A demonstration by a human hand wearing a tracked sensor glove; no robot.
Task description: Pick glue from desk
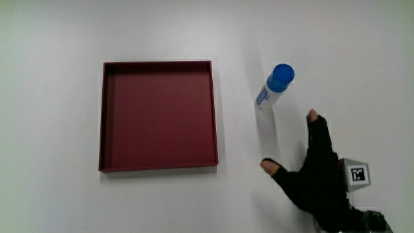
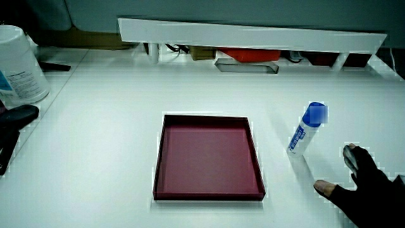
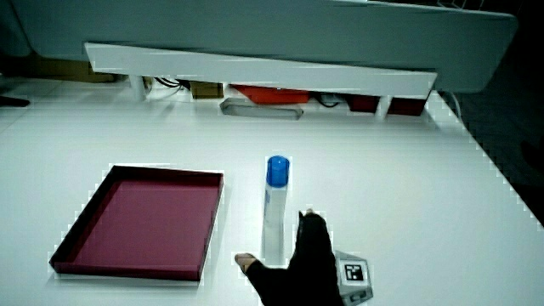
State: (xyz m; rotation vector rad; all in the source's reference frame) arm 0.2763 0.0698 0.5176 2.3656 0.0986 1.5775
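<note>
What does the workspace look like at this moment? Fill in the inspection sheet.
Surface: white table, mostly bare.
Job's things: glue stands upright with a blue cap, beside the tray, untouched.
Clutter: red tray, empty; white canister and a dark tool at the table's edge in a side view.
Grippers: hand open, nearer to the person than the glue, fingers spread, holding nothing.
Cables: nothing clearly seen.
Surroundings: low white partition with boxes under it.

Bright, even light; soft faint shadows.
</note>
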